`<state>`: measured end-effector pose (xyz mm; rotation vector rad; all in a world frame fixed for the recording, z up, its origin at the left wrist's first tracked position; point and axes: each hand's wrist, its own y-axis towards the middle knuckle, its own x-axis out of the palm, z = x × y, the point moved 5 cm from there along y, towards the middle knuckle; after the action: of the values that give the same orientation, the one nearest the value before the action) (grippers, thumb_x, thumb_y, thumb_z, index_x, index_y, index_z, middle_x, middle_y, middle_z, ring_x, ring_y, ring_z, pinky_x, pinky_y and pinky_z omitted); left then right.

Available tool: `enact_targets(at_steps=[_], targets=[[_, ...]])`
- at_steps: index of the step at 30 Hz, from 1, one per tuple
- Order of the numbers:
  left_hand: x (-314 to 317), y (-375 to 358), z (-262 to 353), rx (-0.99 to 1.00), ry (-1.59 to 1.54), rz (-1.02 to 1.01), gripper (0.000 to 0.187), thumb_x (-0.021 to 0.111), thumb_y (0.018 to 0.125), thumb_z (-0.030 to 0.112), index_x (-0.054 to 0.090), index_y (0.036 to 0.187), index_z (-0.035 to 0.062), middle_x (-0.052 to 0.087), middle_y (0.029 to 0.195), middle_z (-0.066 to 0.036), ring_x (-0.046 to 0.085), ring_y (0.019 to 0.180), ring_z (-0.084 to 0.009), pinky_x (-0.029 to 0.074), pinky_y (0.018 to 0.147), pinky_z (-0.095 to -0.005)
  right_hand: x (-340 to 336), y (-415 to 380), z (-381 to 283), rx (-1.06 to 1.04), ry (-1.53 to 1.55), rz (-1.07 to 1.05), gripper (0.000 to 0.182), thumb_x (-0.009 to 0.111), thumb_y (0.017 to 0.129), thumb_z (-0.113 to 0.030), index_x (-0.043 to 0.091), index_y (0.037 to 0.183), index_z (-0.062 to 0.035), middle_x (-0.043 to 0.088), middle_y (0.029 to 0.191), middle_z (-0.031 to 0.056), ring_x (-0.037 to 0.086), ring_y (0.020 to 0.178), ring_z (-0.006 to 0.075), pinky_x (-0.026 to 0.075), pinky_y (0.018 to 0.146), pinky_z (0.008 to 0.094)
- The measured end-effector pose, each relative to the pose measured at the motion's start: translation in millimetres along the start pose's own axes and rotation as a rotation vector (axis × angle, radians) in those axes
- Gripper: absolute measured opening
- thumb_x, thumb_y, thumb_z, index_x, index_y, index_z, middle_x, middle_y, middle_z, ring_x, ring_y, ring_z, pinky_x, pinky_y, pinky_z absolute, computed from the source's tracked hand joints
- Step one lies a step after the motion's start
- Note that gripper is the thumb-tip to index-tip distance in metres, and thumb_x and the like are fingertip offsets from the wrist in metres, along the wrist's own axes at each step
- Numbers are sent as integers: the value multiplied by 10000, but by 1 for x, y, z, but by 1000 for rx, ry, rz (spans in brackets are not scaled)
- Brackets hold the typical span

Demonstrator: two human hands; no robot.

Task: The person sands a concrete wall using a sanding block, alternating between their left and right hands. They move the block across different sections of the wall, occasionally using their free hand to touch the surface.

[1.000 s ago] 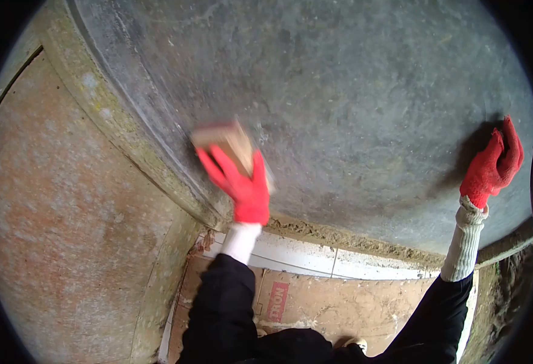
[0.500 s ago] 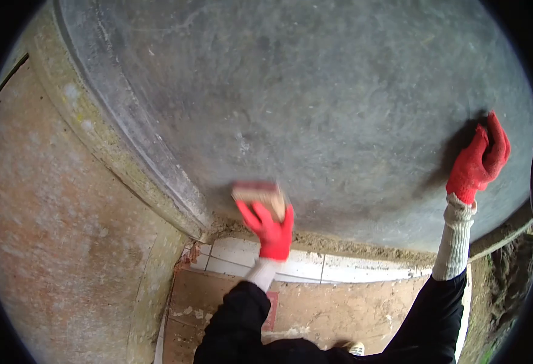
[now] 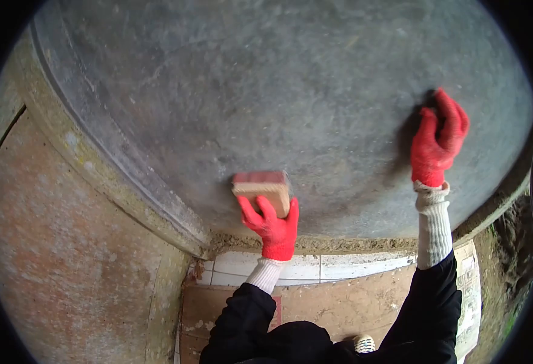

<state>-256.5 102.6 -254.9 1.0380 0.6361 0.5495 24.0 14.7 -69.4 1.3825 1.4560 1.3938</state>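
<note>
A wooden sanding block (image 3: 265, 189) with a dark red face is pressed against the grey wall (image 3: 278, 103), low and left of centre. My left hand (image 3: 274, 230), in a red glove with a pale knitted cuff, grips the block from below, thumb at its right side. My right hand (image 3: 439, 138), gloved the same way, rests on the wall higher up at the right. Its fingers are bent, with a gap between thumb and fingers, and nothing shows in them. A dark shadow falls on the wall beside it, and its fingertips are partly hidden.
A stained side wall (image 3: 72, 242) with a raised border meets the grey wall at the left. Below run a rough ledge (image 3: 339, 245), white tiles (image 3: 297, 267) and brown cardboard (image 3: 345, 303). A shoe (image 3: 364, 344) and printed paper (image 3: 469, 297) lie lower down, with earth (image 3: 509, 267) at the right.
The view has shifted, so my right hand appears farther left and higher. The sanding block stays in my left hand against the wall, slightly higher in view and less blurred.
</note>
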Motion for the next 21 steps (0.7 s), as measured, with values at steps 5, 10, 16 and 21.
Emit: enact_targets(at_steps=[5,10,16,21], targets=[[-35,167,89,203,105,206,746,765,760,367,418,1349,69,270,1485,-272,438,1205,-439,363,943,-534,-34,6,11,109,156,-105,409,566,818,97,653,1177,-80,557,1176,103,582,999,173,500,797,251],[-20,143,101,185,132,246,660,768,730,403,504,1266,124,349,1442,-257,451,1152,-459,377,891,-555,-64,26,73,295,-12,142,372,609,827,40,644,1182,-67,564,1152,101,589,976,187,487,827,289],[34,-68,26,180,13,-209,580,804,686,407,534,1084,83,383,1381,-287,474,1105,-490,397,850,-567,-61,8,69,12,-217,163,407,622,779,27,643,1176,-60,620,1154,124,535,1084,280,441,947,364],[-7,118,140,278,181,145,731,769,747,377,438,1312,54,293,1453,-317,445,1160,-487,383,899,-563,-66,7,69,40,-185,137,428,620,744,72,652,1148,-67,620,1144,120,553,1065,267,476,890,340]])
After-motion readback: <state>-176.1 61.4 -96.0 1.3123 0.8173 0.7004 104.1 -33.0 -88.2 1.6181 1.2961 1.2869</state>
